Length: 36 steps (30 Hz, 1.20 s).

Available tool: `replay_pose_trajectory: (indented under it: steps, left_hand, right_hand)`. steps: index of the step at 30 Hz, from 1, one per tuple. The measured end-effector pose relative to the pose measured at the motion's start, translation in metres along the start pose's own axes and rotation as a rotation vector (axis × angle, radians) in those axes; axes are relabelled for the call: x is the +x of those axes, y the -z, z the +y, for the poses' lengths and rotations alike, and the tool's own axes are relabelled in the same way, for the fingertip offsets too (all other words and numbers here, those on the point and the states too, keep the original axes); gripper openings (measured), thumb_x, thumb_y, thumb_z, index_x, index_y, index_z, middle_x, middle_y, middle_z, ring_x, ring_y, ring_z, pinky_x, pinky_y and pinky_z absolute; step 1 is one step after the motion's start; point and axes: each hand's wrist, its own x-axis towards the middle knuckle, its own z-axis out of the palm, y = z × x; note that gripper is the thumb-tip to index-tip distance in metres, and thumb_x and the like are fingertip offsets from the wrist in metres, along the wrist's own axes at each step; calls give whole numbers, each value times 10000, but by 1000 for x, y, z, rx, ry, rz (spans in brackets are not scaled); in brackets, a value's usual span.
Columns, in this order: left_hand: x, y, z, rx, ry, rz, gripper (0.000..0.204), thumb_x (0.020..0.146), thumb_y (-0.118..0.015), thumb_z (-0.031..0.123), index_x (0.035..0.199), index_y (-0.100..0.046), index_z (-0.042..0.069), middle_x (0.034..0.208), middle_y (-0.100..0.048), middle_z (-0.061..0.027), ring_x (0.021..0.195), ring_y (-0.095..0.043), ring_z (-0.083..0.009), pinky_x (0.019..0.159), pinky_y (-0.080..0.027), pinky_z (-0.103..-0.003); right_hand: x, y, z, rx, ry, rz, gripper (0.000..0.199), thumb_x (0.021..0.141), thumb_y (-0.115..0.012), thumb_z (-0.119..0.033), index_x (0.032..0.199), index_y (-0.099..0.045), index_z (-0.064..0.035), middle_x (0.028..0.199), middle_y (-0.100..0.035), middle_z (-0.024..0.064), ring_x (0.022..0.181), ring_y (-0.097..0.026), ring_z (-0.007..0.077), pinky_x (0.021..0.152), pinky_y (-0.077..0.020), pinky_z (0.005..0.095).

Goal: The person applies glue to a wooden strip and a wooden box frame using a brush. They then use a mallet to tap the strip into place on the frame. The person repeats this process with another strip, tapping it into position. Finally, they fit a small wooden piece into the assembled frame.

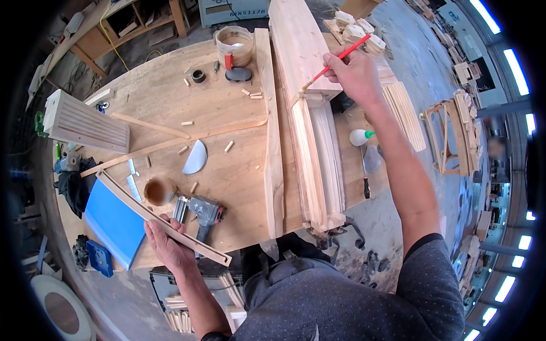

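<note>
My right hand (357, 73) pinches a slim red brush (344, 54). Its bristles touch the upper end of a pale grooved wooden piece (310, 165), beside a thick wooden block (304, 51). At lower left, my left hand (169, 249) is closed round a curved wooden rail (190, 241) with a slot near its end. A blue panel (116, 219) lies along that rail; whether they are joined I cannot tell. Close to my left hand are a nail gun (205, 211) and a round brown pot (158, 191).
The wooden workbench (233, 170) carries several dowels, a half-round metal scraper (195, 157) and a tub (234, 46). A fluted wooden leg (85, 122) lies at left. To the right are a green-capped white bottle (359, 137), a screwdriver (365, 179) and stacked slats (404, 113).
</note>
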Motion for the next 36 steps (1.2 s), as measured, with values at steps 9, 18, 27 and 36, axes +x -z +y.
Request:
replay_pose_trajectory:
  steps: [9, 18, 27, 36]
  left_hand:
    - [-8, 7, 8, 18, -8, -2, 193, 1123, -524, 268, 1206, -492, 97, 1005, -575, -70, 769, -552, -147, 611, -482, -262]
    - [-15, 8, 15, 13, 3, 20, 206, 1116, -545, 273, 1227, -494, 107, 1006, -577, -64, 773, -564, -145, 610, -488, -266]
    - [-16, -11, 21, 45, 11, -26, 203, 1119, -538, 269, 1211, -496, 94, 985, -580, -65, 765, -560, -150, 619, -482, -268]
    - [-7, -26, 17, 42, 89, -240, 254, 1119, -534, 265, 1251, -518, 48, 1056, -575, -90, 811, -530, -159, 654, -466, -288]
  right_hand:
    - [-27, 1, 18, 57, -56, 147, 332, 964, -750, -285, 952, -742, 48, 820, -752, 119, 720, -739, 144, 679, -602, 283]
    - [-39, -11, 35, 130, -57, 201, 309, 974, -742, -247, 897, -665, 42, 831, -748, 143, 721, -747, 152, 676, -610, 284]
    - [-111, 14, 32, 561, -121, 487, 179, 1015, -684, -98, 1023, -618, 69, 964, -736, 191, 802, -766, 225, 746, -665, 320]
    - [-278, 118, 6, 413, -208, 224, 73, 1026, -617, -4, 1066, -602, 55, 1014, -729, 196, 907, -769, 244, 797, -667, 336]
